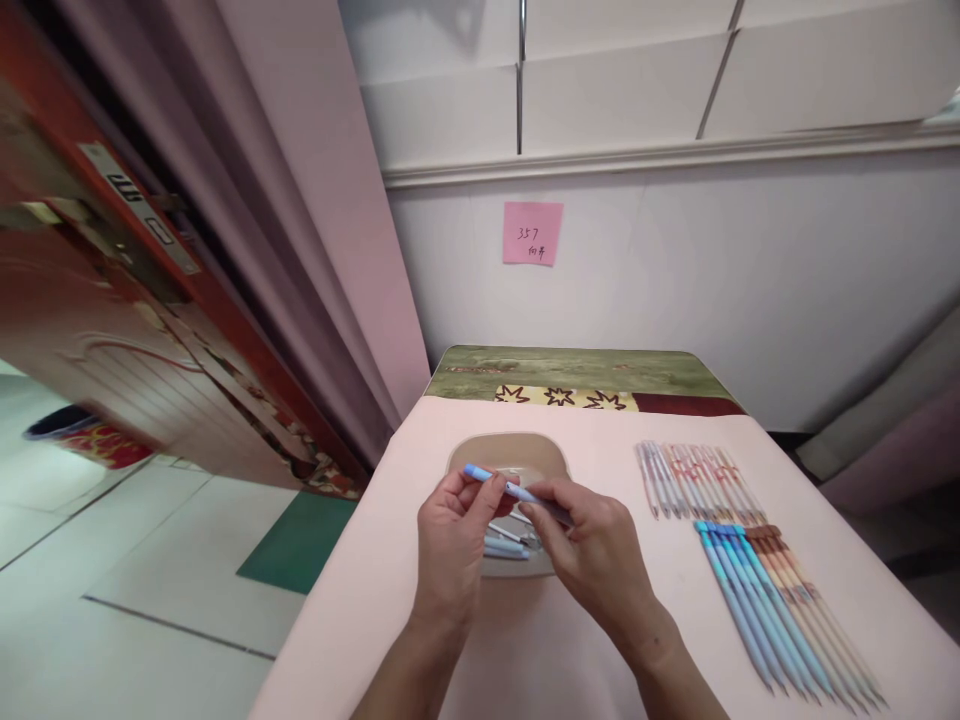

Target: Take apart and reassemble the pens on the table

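Observation:
Both hands meet over a beige plastic bin (pixel 510 445) on the table. My left hand (pixel 454 530) is closed, its thumb and fingers pinching a short blue piece that looks like a pen cap (pixel 478 471). Between the thumb and fingers of my right hand (pixel 596 525) is a pale blue-violet pen (pixel 523 492), its end turned toward the cap. My fingers hide whether the two parts touch. Inside the bin lie light blue pens (pixel 504 547) and a white, thin pen piece (pixel 508 534), partly covered by my hands.
Right of the bin lie a row of clear-and-pink pens (pixel 694 480), several blue pens (pixel 739 600) and several brown-topped beige pens (pixel 814 605). A pale pink cloth (pixel 360 620) covers the table. A pink note (pixel 532 233) is stuck on the wall; a red door (pixel 150 300) stands left.

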A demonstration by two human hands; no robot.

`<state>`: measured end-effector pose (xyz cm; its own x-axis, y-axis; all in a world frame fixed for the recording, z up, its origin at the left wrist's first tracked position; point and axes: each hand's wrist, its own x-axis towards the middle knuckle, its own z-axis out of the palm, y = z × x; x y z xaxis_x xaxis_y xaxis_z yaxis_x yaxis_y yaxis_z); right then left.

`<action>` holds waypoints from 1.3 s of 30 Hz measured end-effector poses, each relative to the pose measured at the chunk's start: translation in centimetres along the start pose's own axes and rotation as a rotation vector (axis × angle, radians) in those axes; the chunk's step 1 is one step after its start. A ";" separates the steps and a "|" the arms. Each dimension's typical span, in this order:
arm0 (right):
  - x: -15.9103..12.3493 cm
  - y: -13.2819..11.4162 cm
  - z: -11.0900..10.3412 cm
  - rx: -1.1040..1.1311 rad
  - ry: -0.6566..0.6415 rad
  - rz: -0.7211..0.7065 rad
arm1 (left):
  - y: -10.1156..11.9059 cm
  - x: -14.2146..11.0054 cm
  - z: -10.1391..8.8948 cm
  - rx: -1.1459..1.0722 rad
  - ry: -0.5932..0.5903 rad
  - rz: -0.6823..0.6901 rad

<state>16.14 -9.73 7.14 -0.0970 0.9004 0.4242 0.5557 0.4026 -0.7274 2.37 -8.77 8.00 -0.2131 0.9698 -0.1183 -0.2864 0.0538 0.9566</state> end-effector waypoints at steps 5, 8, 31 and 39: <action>0.3 0.1 0.1 -0.081 -0.121 0.031 | -0.6 0.2 -0.3 -0.057 -0.037 -0.031; 0.4 0.1 0.5 -0.107 -0.176 0.054 | -0.7 0.1 -0.2 -0.083 -0.010 -0.025; 0.2 -0.2 1.3 0.253 -0.129 0.192 | -1.2 -0.5 -0.1 -0.222 -0.053 -0.042; -0.1 -0.5 1.7 0.325 -0.080 0.260 | -0.2 0.4 -0.3 -0.168 -0.060 -0.032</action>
<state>14.49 -9.70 6.58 -0.0586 0.9836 0.1705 0.2817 0.1802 -0.9424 2.11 -8.48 7.67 -0.1471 0.9809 -0.1272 -0.4454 0.0492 0.8940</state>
